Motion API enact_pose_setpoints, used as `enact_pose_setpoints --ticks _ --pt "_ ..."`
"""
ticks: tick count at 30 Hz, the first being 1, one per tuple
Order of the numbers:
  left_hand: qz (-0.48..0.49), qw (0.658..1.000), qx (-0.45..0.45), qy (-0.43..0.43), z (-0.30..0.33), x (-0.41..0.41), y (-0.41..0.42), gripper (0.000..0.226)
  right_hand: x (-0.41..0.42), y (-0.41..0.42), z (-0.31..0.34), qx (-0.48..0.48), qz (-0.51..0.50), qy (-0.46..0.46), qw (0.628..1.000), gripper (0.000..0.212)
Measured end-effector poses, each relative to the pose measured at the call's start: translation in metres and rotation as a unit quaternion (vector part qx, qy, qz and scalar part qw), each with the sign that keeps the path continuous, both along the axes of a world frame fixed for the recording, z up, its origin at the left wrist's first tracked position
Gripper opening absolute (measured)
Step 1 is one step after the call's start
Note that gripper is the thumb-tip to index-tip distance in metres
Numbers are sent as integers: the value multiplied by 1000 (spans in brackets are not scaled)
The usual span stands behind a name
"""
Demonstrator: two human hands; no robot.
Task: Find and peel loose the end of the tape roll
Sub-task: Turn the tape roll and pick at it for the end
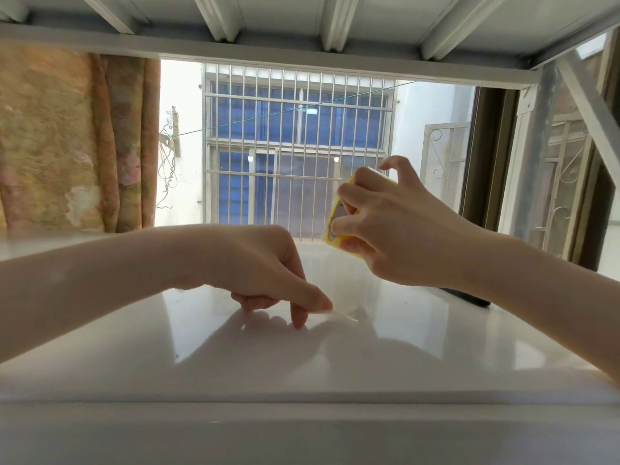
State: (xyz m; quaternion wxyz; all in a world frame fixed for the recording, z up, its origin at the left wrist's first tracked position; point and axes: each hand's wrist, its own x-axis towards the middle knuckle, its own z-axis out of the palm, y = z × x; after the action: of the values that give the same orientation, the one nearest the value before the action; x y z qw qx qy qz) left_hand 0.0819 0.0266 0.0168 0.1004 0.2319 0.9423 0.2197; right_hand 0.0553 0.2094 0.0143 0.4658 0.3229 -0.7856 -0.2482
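Observation:
My right hand (pixel 399 226) holds a yellow tape roll (pixel 335 223) raised above the white table, fingers curled round it and hiding most of it. A clear strip of tape (pixel 342 315) runs from the roll's side down toward the table surface. My left hand (pixel 268 280) is lower and to the left, with its thumb and forefinger pinching the strip's free end just above the glossy tabletop (pixel 302 364). The other left fingers are curled under the palm.
A dark flat object (pixel 466 297) lies on the table under my right forearm. A barred window (pixel 295 146) and a patterned curtain (pixel 67 139) stand behind the table. A white metal frame (pixel 268 52) spans overhead.

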Motion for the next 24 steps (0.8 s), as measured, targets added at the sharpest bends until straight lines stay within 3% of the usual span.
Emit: enact_pose_setpoints --ticks 5,7,12,18,24 --pt "0 998 -46 31 -1 -3 -4 46 -4 0 -4 15 3 2 1000 8" --pt "-13 996 -44 81 -2 -5 -6 45 -6 0 -5 18 6 3 1000 9" --pt "-138 970 2 201 -7 -10 -10 18 -8 -1 -6 23 18 -2 1000 7" --pt "-203 957 -28 203 -13 -14 -8 34 -8 -2 -9 25 22 -13 999 6" --pt "-197 970 -67 124 -8 -16 -12 51 -8 -4 -12 38 23 -20 999 8"
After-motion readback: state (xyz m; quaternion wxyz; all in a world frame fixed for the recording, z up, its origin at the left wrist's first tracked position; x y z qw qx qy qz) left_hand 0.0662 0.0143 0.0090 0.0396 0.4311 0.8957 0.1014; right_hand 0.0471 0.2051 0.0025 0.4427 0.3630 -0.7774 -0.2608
